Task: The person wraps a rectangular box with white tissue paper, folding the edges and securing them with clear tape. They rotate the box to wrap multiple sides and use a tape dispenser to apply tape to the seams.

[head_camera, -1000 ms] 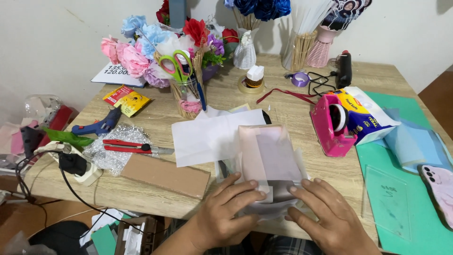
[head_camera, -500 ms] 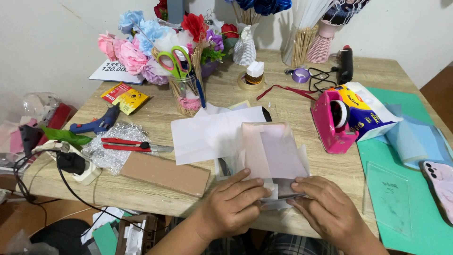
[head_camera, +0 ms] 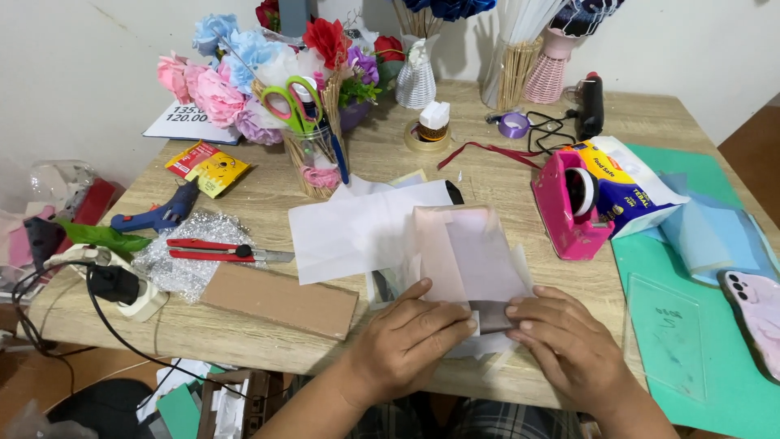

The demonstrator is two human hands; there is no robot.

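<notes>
Light wooden desk set against a plain white wall, evenly lit without hard shadows. Brown floor visible at the right edge, orange-brown floor below the desk's near-left corner.

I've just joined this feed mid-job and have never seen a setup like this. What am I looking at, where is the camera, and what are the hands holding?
There is no machine: a person works with two bare hands. The one camera sits on their head, looking down at a wooden table. The left hand and right hand press down a thin translucent paper sheet, pinching a small dark piece at its near edge. Around them lie a pink tape dispenser, a cardboard strip, a red cutter knife, a blue glue gun and paper flowers.
</notes>
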